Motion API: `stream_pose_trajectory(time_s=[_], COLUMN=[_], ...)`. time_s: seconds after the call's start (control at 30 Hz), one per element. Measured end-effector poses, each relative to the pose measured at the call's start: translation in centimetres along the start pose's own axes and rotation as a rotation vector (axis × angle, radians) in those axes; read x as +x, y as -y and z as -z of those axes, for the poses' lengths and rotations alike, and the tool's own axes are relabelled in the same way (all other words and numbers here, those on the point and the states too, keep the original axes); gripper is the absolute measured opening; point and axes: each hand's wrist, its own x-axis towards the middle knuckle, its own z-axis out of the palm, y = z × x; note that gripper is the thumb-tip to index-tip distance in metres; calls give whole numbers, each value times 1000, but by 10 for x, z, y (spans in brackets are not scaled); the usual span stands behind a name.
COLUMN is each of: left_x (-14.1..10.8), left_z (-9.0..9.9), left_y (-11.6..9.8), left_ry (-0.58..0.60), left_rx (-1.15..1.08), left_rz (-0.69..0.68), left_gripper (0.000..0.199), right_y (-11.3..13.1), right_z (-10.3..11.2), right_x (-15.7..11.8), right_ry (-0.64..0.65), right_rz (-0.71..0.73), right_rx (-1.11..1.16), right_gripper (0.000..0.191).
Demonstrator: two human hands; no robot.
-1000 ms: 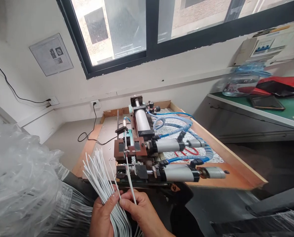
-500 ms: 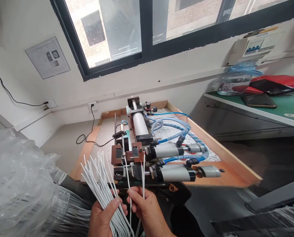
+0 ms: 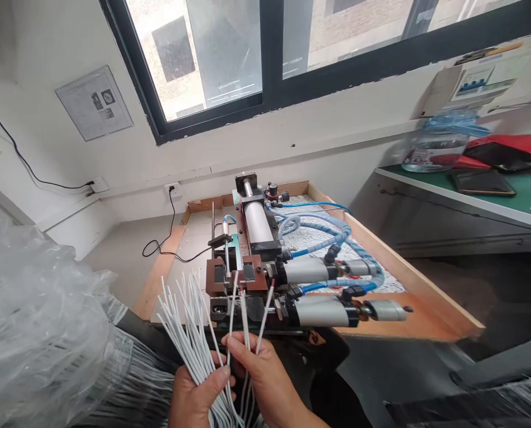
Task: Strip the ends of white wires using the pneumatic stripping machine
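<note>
My left hand is wrapped round a thick bundle of white cables, whose ends fan out upward. Just to its right, my right hand pinches a few separate white cables between thumb and fingers. Their tips point up at the front of a pneumatic machine with brown and black jaw blocks. One of these cables shows a reddish tip near the silver cylinder. Whether the tips touch the jaws I cannot tell. The lower lengths of cable run out of view below.
The machine stands in a wooden-edged tray with blue air hoses. Clear plastic wrapping over more cables rises at the left. A green table at the right bears a water jug and a phone.
The cables in my right hand have spread apart, and one now leans right with its reddish tip showing. The view has shifted slightly. My left hand still grips the bundle.
</note>
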Motion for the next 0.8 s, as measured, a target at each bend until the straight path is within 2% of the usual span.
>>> stream_pose_trajectory(time_s=[0.07, 0.13, 0.33, 0.43, 0.5, 0.63, 0.7, 0.8], left_x=[0, -1, -4, -3, -3, -3, -4, -5], left_z=[1, 0, -1, 0, 1, 2, 4, 6], left_y=[0, -1, -3, -1, 2, 5, 5, 4], left_ry=[2, -28, -70, -81, -79, 16, 39, -4], left_rx=[-25, -60, -91, -83, -83, -80, -49, -54], left_rz=[-16, -11, 23, -5, -45, -106, -115, -106], left_gripper=[28, 29, 30, 31, 33, 28, 24, 24], right_y=[-1, -3, -4, -1, 1, 1, 1, -1], right_z=[3, 6, 9, 8, 6, 1, -1, 1], right_x=[-2, -2, 0, 2, 4, 4, 0, -7], right_ry=[-60, -85, -75, -71, -25, 147, 166, 66], right_rz=[28, -8, -11, -5, -32, -140, -103, 10], right_rx=[-28, -45, -67, -53, -22, 8, -5, -26], right_gripper=[28, 29, 27, 26, 26, 29, 29, 30])
